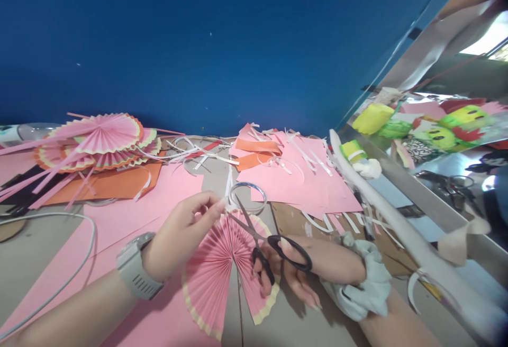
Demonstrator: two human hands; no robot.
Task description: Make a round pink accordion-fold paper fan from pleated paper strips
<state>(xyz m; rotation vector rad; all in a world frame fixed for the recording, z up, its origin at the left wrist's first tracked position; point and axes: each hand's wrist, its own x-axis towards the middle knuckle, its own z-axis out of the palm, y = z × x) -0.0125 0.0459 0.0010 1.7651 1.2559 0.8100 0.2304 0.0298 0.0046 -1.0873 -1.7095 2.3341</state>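
Observation:
A pink pleated paper fan (208,278) with a pale yellow edge lies spread below my hands, a gap at its lower side. My left hand (190,230) pinches the end of a thin white strip (229,183) at the fan's top edge. In my right hand (281,265) are scissors (257,236) with black handles; their blades are apart and point up and left towards my left fingertips. A roll of clear tape (248,198) stands just beyond the blades.
Finished pleated fans (109,135) are piled at the left beside orange paper (107,183). Pink sheets (297,177) with white strips lie at the back right. A white cable (93,230) curves at the left; a pale tube (381,209) crosses the right side.

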